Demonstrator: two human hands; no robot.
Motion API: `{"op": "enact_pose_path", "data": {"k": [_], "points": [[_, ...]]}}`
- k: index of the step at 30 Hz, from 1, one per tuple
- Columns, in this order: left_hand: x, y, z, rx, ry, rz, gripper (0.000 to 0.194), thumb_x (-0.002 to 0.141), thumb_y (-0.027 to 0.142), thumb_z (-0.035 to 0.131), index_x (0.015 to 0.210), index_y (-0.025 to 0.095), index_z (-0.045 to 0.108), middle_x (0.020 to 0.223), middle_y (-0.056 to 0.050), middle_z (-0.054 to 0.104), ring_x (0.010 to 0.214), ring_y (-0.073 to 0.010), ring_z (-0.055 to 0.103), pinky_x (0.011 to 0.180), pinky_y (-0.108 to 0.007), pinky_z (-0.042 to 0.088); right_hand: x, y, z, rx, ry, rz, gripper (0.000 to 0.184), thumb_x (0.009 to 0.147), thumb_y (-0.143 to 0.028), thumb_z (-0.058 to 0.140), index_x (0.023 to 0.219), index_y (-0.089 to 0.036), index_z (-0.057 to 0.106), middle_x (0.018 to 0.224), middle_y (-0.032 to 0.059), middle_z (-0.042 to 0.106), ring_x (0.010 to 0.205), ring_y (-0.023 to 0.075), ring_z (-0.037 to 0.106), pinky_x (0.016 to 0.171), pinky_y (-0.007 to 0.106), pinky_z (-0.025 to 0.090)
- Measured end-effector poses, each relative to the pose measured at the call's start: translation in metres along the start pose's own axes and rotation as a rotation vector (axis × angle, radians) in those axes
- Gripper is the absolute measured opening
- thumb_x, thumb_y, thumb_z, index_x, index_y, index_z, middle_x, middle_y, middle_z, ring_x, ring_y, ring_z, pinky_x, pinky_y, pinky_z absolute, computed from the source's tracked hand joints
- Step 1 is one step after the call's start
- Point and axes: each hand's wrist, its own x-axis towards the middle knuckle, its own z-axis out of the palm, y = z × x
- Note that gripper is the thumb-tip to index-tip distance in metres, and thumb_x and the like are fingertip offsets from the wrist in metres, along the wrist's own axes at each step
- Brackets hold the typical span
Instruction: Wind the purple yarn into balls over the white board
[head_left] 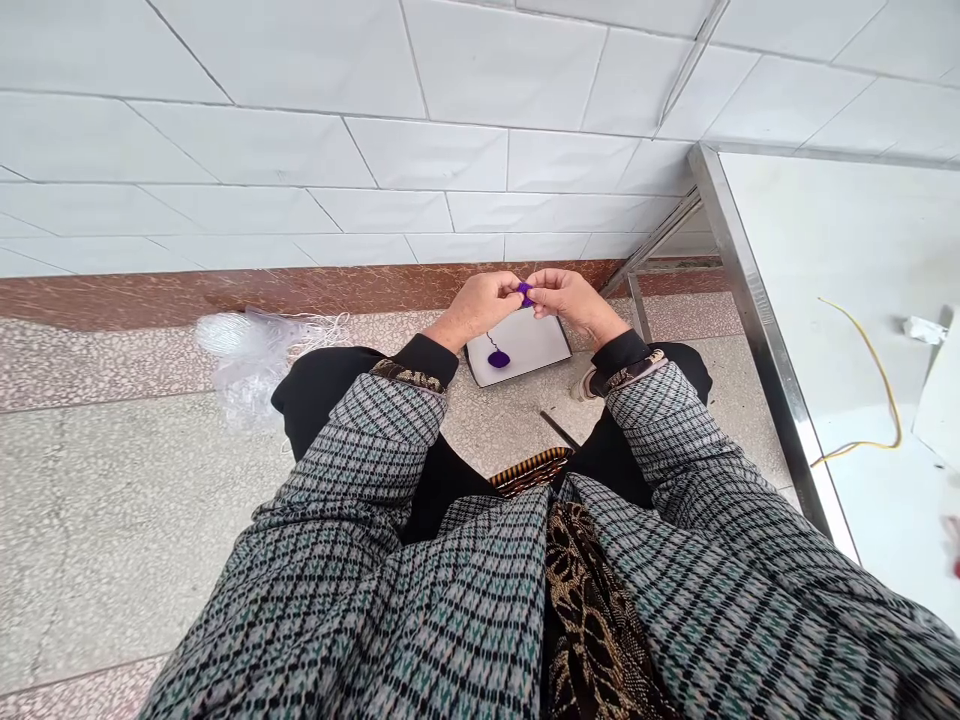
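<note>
Both hands are held together in front of me, pinching a small purple yarn piece (526,293) between the fingertips. My left hand (484,303) grips its left side with thumb and fingers closed. My right hand (568,298) pinches it from the right. Fingers cover much of the piece, so its exact shape is hidden. Below the hands, a shallow white tray (536,350) with dark edges lies on the floor. In it sits a small purple yarn ball (499,359), from which a dark wavy strand runs up towards my left hand.
On the floor to the left lies a clear plastic bag (251,365) with white yarn (223,332). At right stands a metal-framed white table (825,250) with a yellow cord (889,375) on it. A tiled wall (427,155) rises ahead. A dark stick-like object (559,428) is between my legs.
</note>
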Motion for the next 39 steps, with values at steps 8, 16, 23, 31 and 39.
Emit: {"op": "enact_pose_path", "data": {"k": [8, 16, 23, 31, 39], "points": [[0.002, -0.009, 0.006, -0.013, 0.036, 0.02, 0.018, 0.094, 0.023, 0.061, 0.098, 0.016, 0.077, 0.099, -0.007, 0.082, 0.092, -0.0217, 0.072, 0.088, -0.032, 0.055, -0.001, -0.005, 0.006, 0.157, 0.175, -0.018, 0.026, 0.091, 0.004, 0.079, 0.079, -0.015, 0.067, 0.062, -0.0059, 0.066, 0.051, 0.0051, 0.06, 0.055, 0.014, 0.057], [-0.005, -0.015, 0.014, 0.449, -0.164, 0.326, 0.031, 0.102, 0.023, 0.054, 0.105, 0.018, 0.084, 0.11, -0.013, 0.078, 0.102, -0.0293, 0.073, 0.083, -0.038, 0.053, 0.004, -0.001, 0.007, -0.034, 0.267, 0.03, 0.04, 0.09, 0.015, 0.073, 0.069, -0.017, 0.061, 0.056, -0.0057, 0.063, 0.049, 0.0062, 0.058, 0.053, 0.015, 0.055], [0.003, -0.019, -0.006, 0.399, 0.057, 0.19, 0.024, 0.101, 0.017, 0.057, 0.097, 0.018, 0.081, 0.107, -0.013, 0.077, 0.1, -0.0291, 0.071, 0.086, -0.038, 0.053, -0.001, 0.003, 0.004, -0.133, -0.098, 0.037, 0.032, 0.083, 0.015, 0.074, 0.074, -0.015, 0.067, 0.067, -0.0022, 0.07, 0.055, 0.008, 0.062, 0.058, 0.018, 0.057], [0.001, -0.017, 0.009, 0.256, -0.298, 0.345, 0.022, 0.096, 0.017, 0.06, 0.084, 0.02, 0.079, 0.097, -0.007, 0.079, 0.092, -0.0237, 0.072, 0.09, -0.035, 0.054, 0.008, 0.004, 0.002, -0.003, 0.145, -0.067, 0.032, 0.09, 0.005, 0.076, 0.076, -0.019, 0.059, 0.06, -0.0063, 0.063, 0.053, 0.0071, 0.058, 0.056, 0.016, 0.054], [0.008, -0.024, -0.009, 0.309, 0.04, 0.216, 0.025, 0.097, 0.018, 0.057, 0.092, 0.018, 0.082, 0.103, -0.012, 0.08, 0.096, -0.0278, 0.072, 0.09, -0.038, 0.054, 0.002, 0.006, 0.001, -0.176, -0.177, 0.047, 0.028, 0.081, 0.01, 0.076, 0.077, -0.016, 0.067, 0.068, -0.0031, 0.071, 0.054, 0.007, 0.059, 0.055, 0.017, 0.054]]}}
